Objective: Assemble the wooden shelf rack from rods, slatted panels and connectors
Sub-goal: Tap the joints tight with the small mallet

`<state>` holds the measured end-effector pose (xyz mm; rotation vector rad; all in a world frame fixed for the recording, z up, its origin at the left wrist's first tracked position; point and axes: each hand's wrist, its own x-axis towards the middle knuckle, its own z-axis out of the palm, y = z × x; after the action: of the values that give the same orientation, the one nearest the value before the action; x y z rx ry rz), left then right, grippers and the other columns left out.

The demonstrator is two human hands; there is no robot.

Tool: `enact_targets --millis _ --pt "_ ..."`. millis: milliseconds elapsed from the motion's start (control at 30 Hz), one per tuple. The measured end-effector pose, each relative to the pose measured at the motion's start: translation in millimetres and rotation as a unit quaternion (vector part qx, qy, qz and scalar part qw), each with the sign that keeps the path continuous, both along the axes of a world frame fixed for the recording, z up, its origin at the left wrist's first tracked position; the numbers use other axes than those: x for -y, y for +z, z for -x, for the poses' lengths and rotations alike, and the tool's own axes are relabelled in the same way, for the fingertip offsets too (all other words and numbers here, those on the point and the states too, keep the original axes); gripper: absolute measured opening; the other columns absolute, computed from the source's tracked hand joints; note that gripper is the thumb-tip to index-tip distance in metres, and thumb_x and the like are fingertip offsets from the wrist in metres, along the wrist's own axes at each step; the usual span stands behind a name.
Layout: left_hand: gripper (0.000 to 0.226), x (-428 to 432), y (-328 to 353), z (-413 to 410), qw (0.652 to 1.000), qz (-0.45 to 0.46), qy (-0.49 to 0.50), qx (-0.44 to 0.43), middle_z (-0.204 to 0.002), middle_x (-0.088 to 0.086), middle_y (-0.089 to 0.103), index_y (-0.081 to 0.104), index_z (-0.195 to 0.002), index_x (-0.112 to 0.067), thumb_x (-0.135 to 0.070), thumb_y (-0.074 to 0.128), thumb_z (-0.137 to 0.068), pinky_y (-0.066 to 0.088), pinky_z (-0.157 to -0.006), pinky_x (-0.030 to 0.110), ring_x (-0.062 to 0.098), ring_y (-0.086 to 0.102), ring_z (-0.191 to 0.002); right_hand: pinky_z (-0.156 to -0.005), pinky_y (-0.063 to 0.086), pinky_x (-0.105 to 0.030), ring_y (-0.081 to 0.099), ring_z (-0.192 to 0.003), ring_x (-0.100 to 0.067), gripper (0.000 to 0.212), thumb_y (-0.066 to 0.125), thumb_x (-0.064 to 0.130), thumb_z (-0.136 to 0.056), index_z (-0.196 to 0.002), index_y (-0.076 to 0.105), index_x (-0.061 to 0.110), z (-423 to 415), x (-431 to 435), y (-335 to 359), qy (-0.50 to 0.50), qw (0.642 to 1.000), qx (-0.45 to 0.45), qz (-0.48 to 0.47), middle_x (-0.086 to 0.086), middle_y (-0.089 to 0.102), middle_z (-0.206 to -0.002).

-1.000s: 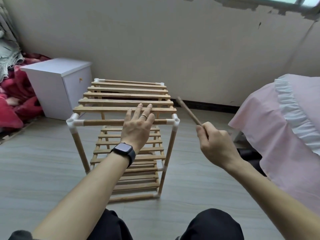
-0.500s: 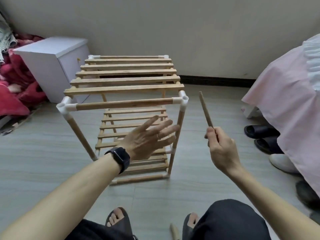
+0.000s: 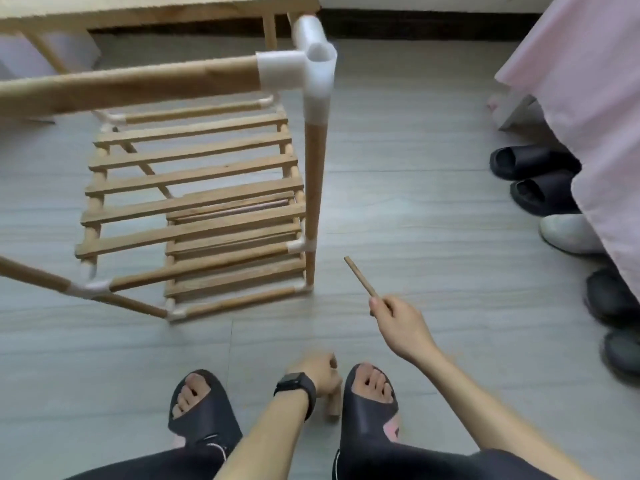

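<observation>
Grey plank-pattern floor (image 3: 433, 188), dark skirting board (image 3: 415, 24) beyond, pink bedcover (image 3: 581, 74) at right.

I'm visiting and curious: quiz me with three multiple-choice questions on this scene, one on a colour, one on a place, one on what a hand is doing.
1. What colour is the plastic corner connector of the slatted wooden rack? A white; B black; C red.
2. Where is the left hand? A on the rack's top rail; B low between the two black slippers; C on the bed.
3. What is the right hand doing? A lying flat, empty; B pinching a thin wooden rod; C gripping a shoe.
1A, white against tan wood; 2B, it grips a short wooden piece; 3B, the rod juts from its grip.
</observation>
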<state>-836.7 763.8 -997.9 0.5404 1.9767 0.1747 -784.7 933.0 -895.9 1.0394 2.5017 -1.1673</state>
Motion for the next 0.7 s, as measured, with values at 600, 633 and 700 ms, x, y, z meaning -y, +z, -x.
enact_targets --millis 600,633,700 --pt "0.023 -29.3 107.9 89.6 0.861 -0.238 0.417 0.17 -0.085 0.004 0.07 0.068 -0.1 -0.008 -0.028 0.058 -0.096 0.049 -0.071 0.029 0.018 0.063 -0.071 -0.06 0.038 -0.026 0.051 -0.058 -0.008 0.044 0.047 0.048 -0.102 -0.072 0.064 0.02 -23.4 -23.8 51.3 -0.024 0.998 -0.036 -0.045 0.015 0.053 -0.053" --pt "0.023 -31.6 122.6 92.1 0.846 -0.254 0.43 0.186 -0.087 0.005 0.071 0.068 -0.102 -0.008 -0.028 0.058 -0.097 0.05 -0.073 0.029 0.017 0.064 -0.073 -0.059 0.038 -0.026 0.051 -0.057 -0.008 0.044 0.048 0.048 -0.101 -0.071 0.064 0.02 -24.1 -25.0 61.2 -0.025 0.997 -0.045 -0.056 0.017 0.053 -0.053" --pt "0.024 -32.4 149.0 91.9 0.826 -0.281 0.434 0.225 -0.09 0.004 0.073 0.068 -0.106 -0.009 -0.029 0.057 -0.1 0.051 -0.075 0.03 0.016 0.066 -0.073 -0.058 0.037 -0.025 0.051 -0.056 -0.008 0.044 0.048 0.047 -0.101 -0.07 0.064 0.019 -26.4 -25.5 80.3 -0.021 0.995 -0.061 -0.076 0.018 0.053 -0.052"
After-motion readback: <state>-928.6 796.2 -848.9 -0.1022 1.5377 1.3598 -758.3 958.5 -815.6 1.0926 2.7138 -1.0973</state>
